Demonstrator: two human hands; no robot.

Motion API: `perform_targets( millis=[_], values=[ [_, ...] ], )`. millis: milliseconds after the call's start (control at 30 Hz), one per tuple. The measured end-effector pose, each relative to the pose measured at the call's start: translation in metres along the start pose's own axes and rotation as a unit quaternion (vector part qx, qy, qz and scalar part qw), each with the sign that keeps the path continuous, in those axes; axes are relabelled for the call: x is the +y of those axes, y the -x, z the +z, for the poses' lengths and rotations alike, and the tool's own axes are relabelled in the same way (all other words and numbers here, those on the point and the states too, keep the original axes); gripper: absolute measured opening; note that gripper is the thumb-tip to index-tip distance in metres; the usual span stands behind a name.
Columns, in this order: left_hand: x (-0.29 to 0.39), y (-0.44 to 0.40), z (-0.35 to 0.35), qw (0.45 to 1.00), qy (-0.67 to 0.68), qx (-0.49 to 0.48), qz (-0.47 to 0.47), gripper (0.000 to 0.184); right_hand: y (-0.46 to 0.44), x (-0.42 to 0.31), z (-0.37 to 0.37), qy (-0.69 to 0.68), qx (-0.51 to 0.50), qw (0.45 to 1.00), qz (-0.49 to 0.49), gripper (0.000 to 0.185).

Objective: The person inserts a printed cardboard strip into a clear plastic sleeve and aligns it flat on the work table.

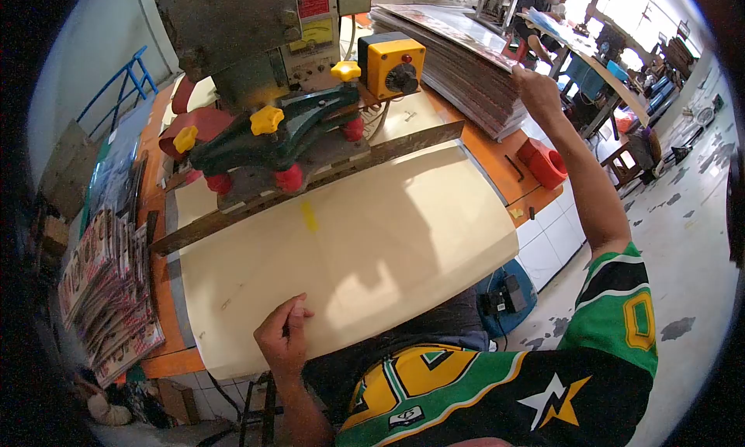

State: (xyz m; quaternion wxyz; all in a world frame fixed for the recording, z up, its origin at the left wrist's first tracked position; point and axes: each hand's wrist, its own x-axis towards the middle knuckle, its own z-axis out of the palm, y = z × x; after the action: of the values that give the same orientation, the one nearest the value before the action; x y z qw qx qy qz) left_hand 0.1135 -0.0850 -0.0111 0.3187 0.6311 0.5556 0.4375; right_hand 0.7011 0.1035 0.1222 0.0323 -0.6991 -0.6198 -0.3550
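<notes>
My right hand (537,92) reaches out to the right, fingers closed on the near corner of the top printed sheet (485,37) of a tall stack (458,78). My left hand (284,334) is above the front edge of a cream-coloured sheet (349,253) covering the worktable, with its fingers curled in and nothing visible in them. A strip of yellow tape (310,216) marks that cream sheet. Behind it, a long metal straightedge bar (326,187) runs across the table under a machine with a dark green clamp frame (291,133) and yellow knobs.
A yellow-and-black control box (392,65) is on the machine. A red tape roll (542,164) and a black hex key (514,168) lie at the table's right. Several printed pieces (112,284) are piled at left. Another person (535,16) sits at the far right.
</notes>
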Motion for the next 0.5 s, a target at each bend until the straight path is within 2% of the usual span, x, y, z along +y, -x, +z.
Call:
perform_targets(
  millis=[67, 133, 167, 233, 267, 300, 367, 433, 500],
  values=[
    [-0.001, 0.0, 0.001, 1.0, 0.003, 0.003, 0.0, 0.024, 0.006, 0.001, -0.003, 0.021, -0.007, 1.0, -0.005, 0.015],
    [-0.003, 0.0, 0.002, 1.0, 0.005, 0.007, 0.0, 0.024, 0.013, -0.007, -0.021, -0.033, -0.034, 0.999, -0.025, 0.028],
    [-0.003, -0.001, 0.003, 1.0, 0.003, 0.007, 0.009, 0.024, 0.013, -0.009, -0.03, -0.033, -0.033, 0.999, -0.024, 0.028],
    [-0.002, -0.001, 0.003, 1.0, 0.001, 0.006, 0.018, 0.024, 0.016, -0.011, -0.042, -0.126, -0.07, 0.989, 0.024, 0.042],
    [-0.001, -0.001, 0.003, 1.0, -0.003, 0.006, 0.017, 0.024, 0.013, -0.001, -0.037, -0.233, -0.082, 0.968, 0.056, 0.046],
    [0.001, -0.001, 0.003, 1.0, -0.007, 0.007, 0.016, 0.024, 0.008, 0.016, -0.023, -0.232, -0.082, 0.968, 0.058, 0.046],
    [0.002, -0.002, 0.004, 1.0, -0.006, 0.007, 0.014, 0.024, 0.0, 0.055, 0.018, -0.297, 0.014, 0.952, 0.064, 0.041],
    [0.003, -0.002, 0.004, 1.0, -0.003, 0.011, 0.014, 0.024, -0.007, 0.087, 0.044, -0.276, 0.041, 0.957, 0.076, 0.037],
    [0.002, -0.001, 0.005, 1.0, -0.008, 0.018, 0.009, 0.023, -0.014, 0.112, 0.061, -0.201, -0.064, 0.962, 0.173, 0.042]
  ],
)
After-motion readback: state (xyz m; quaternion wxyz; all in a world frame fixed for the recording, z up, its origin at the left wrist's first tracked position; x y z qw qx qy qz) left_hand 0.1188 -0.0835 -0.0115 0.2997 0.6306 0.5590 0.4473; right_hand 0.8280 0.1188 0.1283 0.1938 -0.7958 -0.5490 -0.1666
